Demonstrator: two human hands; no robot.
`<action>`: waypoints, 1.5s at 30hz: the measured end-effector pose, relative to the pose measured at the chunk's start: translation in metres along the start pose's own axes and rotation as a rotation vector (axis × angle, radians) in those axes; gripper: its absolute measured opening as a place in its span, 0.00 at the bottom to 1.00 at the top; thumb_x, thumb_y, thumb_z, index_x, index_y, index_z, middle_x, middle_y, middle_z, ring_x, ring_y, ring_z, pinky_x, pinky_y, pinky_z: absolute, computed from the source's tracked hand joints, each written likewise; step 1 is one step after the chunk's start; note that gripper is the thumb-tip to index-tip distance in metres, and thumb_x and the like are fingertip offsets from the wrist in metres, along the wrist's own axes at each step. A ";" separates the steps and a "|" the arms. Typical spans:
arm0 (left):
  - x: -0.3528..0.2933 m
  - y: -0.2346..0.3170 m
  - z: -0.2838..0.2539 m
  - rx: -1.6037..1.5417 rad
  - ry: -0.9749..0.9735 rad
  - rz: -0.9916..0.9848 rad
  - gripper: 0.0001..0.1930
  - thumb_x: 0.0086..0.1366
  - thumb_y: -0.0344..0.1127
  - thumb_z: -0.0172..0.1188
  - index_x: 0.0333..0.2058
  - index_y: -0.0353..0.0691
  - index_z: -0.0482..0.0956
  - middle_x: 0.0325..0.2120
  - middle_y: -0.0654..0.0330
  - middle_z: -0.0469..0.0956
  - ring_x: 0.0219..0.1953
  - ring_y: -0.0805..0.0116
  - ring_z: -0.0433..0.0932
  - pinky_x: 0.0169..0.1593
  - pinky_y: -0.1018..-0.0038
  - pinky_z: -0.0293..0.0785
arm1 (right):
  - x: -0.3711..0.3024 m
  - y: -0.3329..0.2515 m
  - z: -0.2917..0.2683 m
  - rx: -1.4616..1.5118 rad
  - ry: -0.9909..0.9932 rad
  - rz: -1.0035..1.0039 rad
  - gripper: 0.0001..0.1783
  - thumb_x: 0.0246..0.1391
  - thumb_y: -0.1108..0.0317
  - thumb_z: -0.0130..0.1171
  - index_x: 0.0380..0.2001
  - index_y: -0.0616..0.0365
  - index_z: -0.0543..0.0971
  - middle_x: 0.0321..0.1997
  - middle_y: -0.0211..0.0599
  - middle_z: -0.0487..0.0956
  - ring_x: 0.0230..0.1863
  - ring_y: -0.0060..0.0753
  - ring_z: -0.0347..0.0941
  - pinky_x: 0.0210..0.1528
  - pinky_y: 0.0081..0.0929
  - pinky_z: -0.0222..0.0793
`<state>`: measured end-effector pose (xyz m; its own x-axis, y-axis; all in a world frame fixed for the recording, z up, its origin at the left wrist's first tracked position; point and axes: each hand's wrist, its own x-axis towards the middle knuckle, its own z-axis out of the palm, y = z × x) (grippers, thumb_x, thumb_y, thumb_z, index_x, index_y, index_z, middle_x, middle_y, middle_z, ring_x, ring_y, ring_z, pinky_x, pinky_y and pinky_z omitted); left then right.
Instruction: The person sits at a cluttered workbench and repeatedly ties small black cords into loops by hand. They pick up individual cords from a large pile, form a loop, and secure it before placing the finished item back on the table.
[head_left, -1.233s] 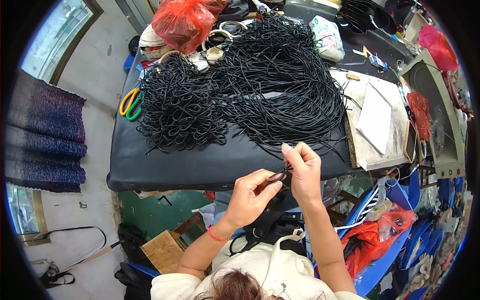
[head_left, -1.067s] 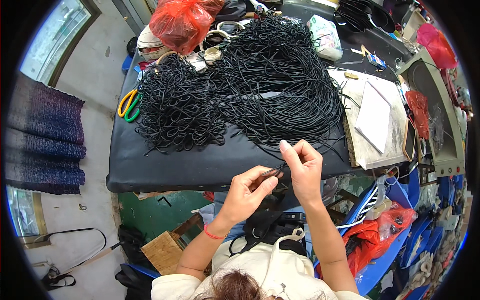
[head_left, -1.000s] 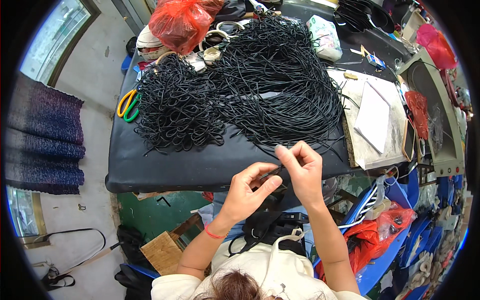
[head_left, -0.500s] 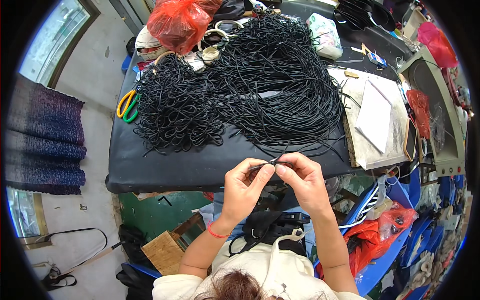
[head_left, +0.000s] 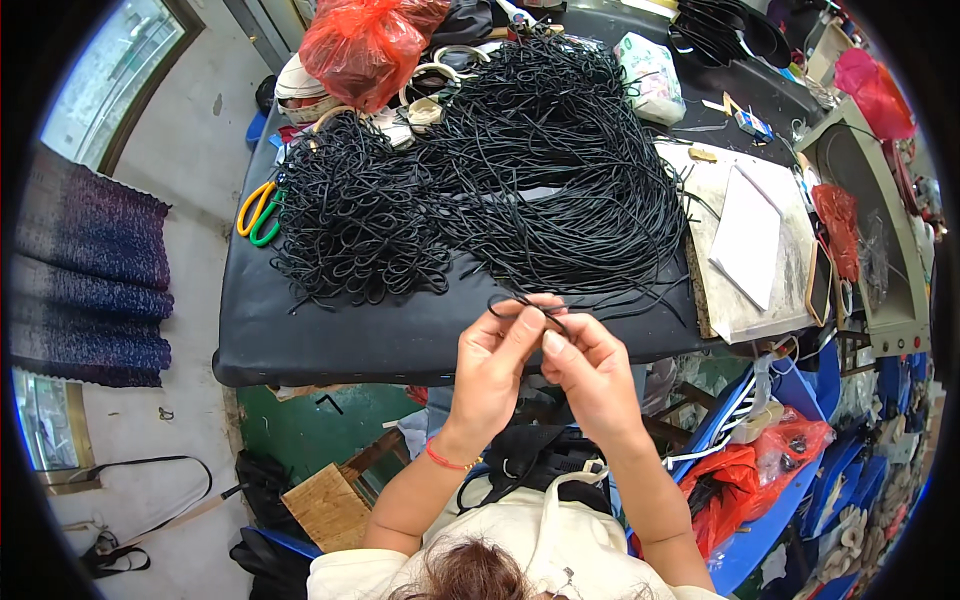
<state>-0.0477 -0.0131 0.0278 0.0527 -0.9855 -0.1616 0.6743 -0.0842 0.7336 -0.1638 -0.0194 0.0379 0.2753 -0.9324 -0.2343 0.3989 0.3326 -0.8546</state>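
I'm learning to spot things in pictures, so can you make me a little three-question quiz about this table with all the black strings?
1. True or false: both hands, the left hand and the right hand, pinch one thin black cord bent into a loop.
2. Where do the scissors with yellow and green handles lie?
A. on the left edge of the black table
B. inside the red bag
C. on the white paper
3. Fill in the missing word: the left wrist wears a thin ____ band.

Key: 1 true; 2 A; 3 red.
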 end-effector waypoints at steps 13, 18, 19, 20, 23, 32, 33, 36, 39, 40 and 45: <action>-0.005 0.020 -0.005 0.307 -0.211 -0.086 0.08 0.65 0.31 0.51 0.34 0.32 0.76 0.27 0.63 0.77 0.28 0.81 0.71 0.35 0.83 0.69 | 0.014 -0.026 -0.001 -0.262 -0.103 -0.129 0.09 0.58 0.66 0.52 0.33 0.62 0.74 0.27 0.27 0.73 0.25 0.11 0.66 0.24 0.11 0.63; -0.008 0.019 -0.010 0.263 -0.226 -0.138 0.08 0.64 0.31 0.52 0.35 0.33 0.76 0.27 0.62 0.77 0.29 0.80 0.72 0.36 0.83 0.70 | 0.015 -0.019 -0.006 -0.207 -0.062 -0.078 0.11 0.60 0.65 0.49 0.31 0.62 0.72 0.26 0.27 0.75 0.24 0.09 0.65 0.24 0.10 0.63; -0.009 0.019 -0.008 0.247 -0.220 -0.150 0.08 0.64 0.31 0.53 0.35 0.33 0.76 0.27 0.62 0.77 0.29 0.80 0.72 0.37 0.82 0.70 | 0.016 -0.020 -0.007 -0.213 -0.067 -0.069 0.11 0.60 0.64 0.49 0.31 0.62 0.72 0.27 0.28 0.75 0.25 0.10 0.65 0.25 0.11 0.64; -0.009 0.018 -0.006 0.230 -0.213 -0.161 0.08 0.63 0.31 0.53 0.35 0.33 0.76 0.27 0.62 0.77 0.29 0.80 0.72 0.37 0.82 0.70 | 0.018 -0.021 -0.008 -0.219 -0.073 -0.059 0.11 0.60 0.64 0.48 0.32 0.62 0.72 0.28 0.29 0.75 0.25 0.11 0.66 0.27 0.11 0.65; -0.008 0.006 -0.008 0.156 -0.104 -0.076 0.08 0.63 0.31 0.54 0.37 0.33 0.76 0.28 0.62 0.77 0.29 0.78 0.73 0.37 0.81 0.71 | 0.021 -0.018 -0.001 -0.156 0.005 -0.137 0.11 0.60 0.63 0.48 0.35 0.62 0.71 0.33 0.31 0.74 0.29 0.14 0.68 0.33 0.14 0.67; -0.008 0.002 -0.005 0.090 -0.064 -0.068 0.08 0.62 0.27 0.53 0.39 0.32 0.74 0.31 0.58 0.78 0.33 0.72 0.78 0.38 0.77 0.77 | 0.008 -0.006 -0.008 -0.264 0.067 -0.238 0.10 0.57 0.68 0.52 0.36 0.65 0.75 0.34 0.29 0.74 0.35 0.15 0.68 0.38 0.14 0.65; -0.009 0.003 -0.005 0.139 -0.084 -0.080 0.08 0.62 0.27 0.54 0.39 0.32 0.74 0.30 0.58 0.78 0.32 0.72 0.78 0.38 0.78 0.77 | 0.010 -0.004 -0.011 -0.272 0.066 -0.247 0.09 0.56 0.70 0.54 0.35 0.66 0.75 0.34 0.29 0.74 0.34 0.15 0.68 0.37 0.14 0.65; -0.009 0.011 -0.001 0.304 -0.106 -0.107 0.09 0.61 0.28 0.55 0.40 0.30 0.75 0.30 0.57 0.78 0.31 0.74 0.77 0.38 0.78 0.77 | 0.011 -0.003 -0.014 -0.361 0.081 -0.325 0.05 0.52 0.74 0.58 0.29 0.65 0.77 0.31 0.30 0.74 0.29 0.15 0.68 0.31 0.14 0.65; -0.008 0.008 -0.004 0.382 -0.132 -0.089 0.09 0.61 0.28 0.56 0.38 0.30 0.76 0.29 0.59 0.78 0.30 0.78 0.76 0.36 0.81 0.75 | 0.013 -0.002 -0.015 -0.567 0.152 -0.500 0.03 0.49 0.75 0.59 0.27 0.65 0.77 0.27 0.32 0.74 0.26 0.19 0.69 0.28 0.17 0.65; -0.008 0.006 -0.006 0.401 -0.143 -0.076 0.08 0.61 0.28 0.56 0.37 0.30 0.76 0.29 0.60 0.78 0.30 0.79 0.76 0.35 0.81 0.75 | 0.013 -0.002 -0.013 -0.649 0.192 -0.583 0.03 0.48 0.76 0.60 0.26 0.65 0.77 0.26 0.33 0.74 0.25 0.21 0.69 0.28 0.18 0.65; -0.015 -0.006 -0.003 0.695 -0.081 0.113 0.07 0.59 0.26 0.57 0.34 0.29 0.76 0.27 0.59 0.78 0.29 0.78 0.76 0.33 0.81 0.74 | 0.015 0.002 -0.012 -0.809 0.292 -0.653 0.04 0.45 0.76 0.61 0.24 0.66 0.76 0.23 0.35 0.73 0.22 0.24 0.67 0.24 0.20 0.62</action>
<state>-0.0502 0.0026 0.0237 0.0212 -0.9993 -0.0296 0.0402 -0.0288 0.9988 -0.1695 -0.0342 0.0266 -0.0433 -0.9291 0.3673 -0.3323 -0.3333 -0.8823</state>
